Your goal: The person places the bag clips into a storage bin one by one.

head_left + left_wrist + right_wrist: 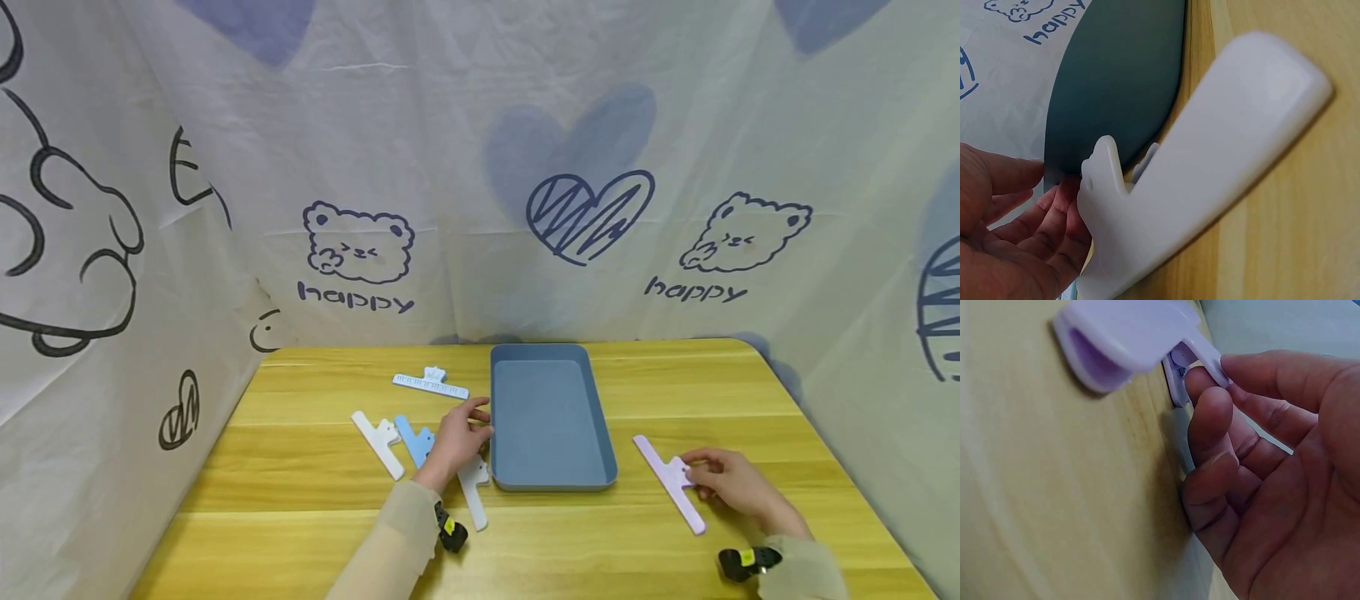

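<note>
My left hand [459, 437] is at the left wall of a grey-blue tray [606, 433]. In the left wrist view its thumb and fingertips pinch the tray's edge [1107, 81]. Just below that hand a white bag clip [1210, 156] lies on the table, its lever end beside the fingers. Right of the tray, my right hand [731, 479] holds a light purple bag clip [670, 483] by one lever. The right wrist view shows the thumb on the lever's outer face and a finger behind it; the purple clip [1129, 334] stays close over the wood.
Left of the left hand lie a white clip [378, 446] and a blue clip [412, 442]. A pale blue clip [431, 383] lies farther back, near the tray's rear left. Behind the wooden table [300, 517] hangs a printed cloth [465, 167], which also closes off both sides.
</note>
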Motion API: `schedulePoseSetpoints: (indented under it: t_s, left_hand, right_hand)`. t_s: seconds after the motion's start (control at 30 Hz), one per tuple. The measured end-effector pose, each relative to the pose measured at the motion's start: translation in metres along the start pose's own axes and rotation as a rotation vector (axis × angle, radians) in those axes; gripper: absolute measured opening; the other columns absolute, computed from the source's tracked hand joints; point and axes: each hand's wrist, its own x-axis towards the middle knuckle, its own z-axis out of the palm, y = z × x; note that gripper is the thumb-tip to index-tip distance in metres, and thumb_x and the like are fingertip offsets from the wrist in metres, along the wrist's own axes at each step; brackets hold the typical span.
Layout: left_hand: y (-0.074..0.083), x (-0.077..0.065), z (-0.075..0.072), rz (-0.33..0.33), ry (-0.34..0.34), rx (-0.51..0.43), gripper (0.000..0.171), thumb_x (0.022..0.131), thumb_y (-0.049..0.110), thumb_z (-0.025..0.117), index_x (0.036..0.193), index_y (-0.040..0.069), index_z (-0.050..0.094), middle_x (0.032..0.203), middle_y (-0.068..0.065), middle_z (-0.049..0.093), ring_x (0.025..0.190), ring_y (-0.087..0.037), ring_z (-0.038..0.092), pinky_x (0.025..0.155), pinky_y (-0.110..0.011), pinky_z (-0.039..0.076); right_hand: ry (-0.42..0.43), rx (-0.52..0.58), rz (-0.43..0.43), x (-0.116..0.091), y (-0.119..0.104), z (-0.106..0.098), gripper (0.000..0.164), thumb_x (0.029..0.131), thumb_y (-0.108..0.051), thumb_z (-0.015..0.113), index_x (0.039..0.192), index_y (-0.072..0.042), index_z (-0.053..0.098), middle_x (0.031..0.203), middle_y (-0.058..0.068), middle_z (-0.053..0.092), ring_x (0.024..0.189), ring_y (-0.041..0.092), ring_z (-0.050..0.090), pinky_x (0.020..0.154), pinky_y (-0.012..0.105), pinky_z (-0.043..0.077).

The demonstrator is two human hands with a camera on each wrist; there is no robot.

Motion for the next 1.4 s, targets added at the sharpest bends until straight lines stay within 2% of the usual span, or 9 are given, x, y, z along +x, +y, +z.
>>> schedulePoseSetpoints:
  t_s: [0.3,0.47,0.63,0.9,1.2,1.4]
  left_hand:
    - [-0.001,0.000,0.000,0.020,0.010,0.006,0.047,0.092,0.000,0.065,0.137,0.001,0.053,0.108,-0.013,0.064,0.091,-0.025,0.065,0.073,-0.035,0.054]
    - [-0.001,0.000,-0.001,0.007,0.001,0.024,0.045,0.093,0.001,0.065,0.136,0.000,0.054,0.110,-0.014,0.064,0.091,-0.025,0.065,0.073,-0.034,0.054]
    - [0.000,0.000,-0.003,-0.003,-0.013,0.039,0.043,0.094,0.002,0.063,0.136,-0.001,0.055,0.112,-0.015,0.064,0.093,-0.025,0.065,0.074,-0.034,0.054]
    - [0.000,0.002,-0.003,-0.010,-0.021,0.034,0.042,0.094,0.003,0.063,0.136,0.000,0.055,0.112,-0.014,0.064,0.093,-0.024,0.064,0.073,-0.033,0.054]
    - [0.000,0.002,-0.002,-0.001,-0.030,0.024,0.044,0.094,0.004,0.063,0.137,0.001,0.054,0.111,-0.013,0.064,0.093,-0.024,0.064,0.073,-0.034,0.054]
    - [-0.001,0.002,-0.002,-0.010,-0.038,0.021,0.043,0.095,0.004,0.063,0.137,0.003,0.055,0.111,-0.012,0.064,0.094,-0.024,0.064,0.076,-0.036,0.053]
  right_hand:
    - [-0.004,-0.010,-0.017,0.000,-0.002,0.002,0.032,0.095,-0.008,0.059,0.122,0.010,0.056,0.074,0.007,0.058,0.066,0.019,0.055,0.055,0.029,0.045]
    - [0.012,0.023,-0.009,0.001,-0.005,0.002,0.034,0.095,-0.011,0.059,0.123,0.008,0.056,0.073,0.007,0.057,0.064,0.018,0.053,0.054,0.029,0.044]
    - [0.035,0.077,-0.052,0.005,-0.012,0.001,0.037,0.097,-0.012,0.059,0.127,0.009,0.053,0.073,0.007,0.055,0.062,0.016,0.050,0.053,0.028,0.043]
    - [0.085,0.077,-0.146,0.007,-0.046,0.006,0.036,0.098,-0.012,0.059,0.127,0.009,0.053,0.077,0.011,0.054,0.064,0.018,0.049,0.054,0.030,0.041]
    - [0.120,0.060,-0.205,0.020,-0.082,0.019,0.034,0.099,-0.014,0.058,0.127,0.006,0.054,0.077,0.010,0.057,0.064,0.019,0.052,0.055,0.030,0.044]
    - [0.157,0.165,-0.187,0.034,-0.101,0.035,0.036,0.098,-0.009,0.057,0.128,0.009,0.052,0.082,0.010,0.060,0.068,0.018,0.054,0.058,0.029,0.046]
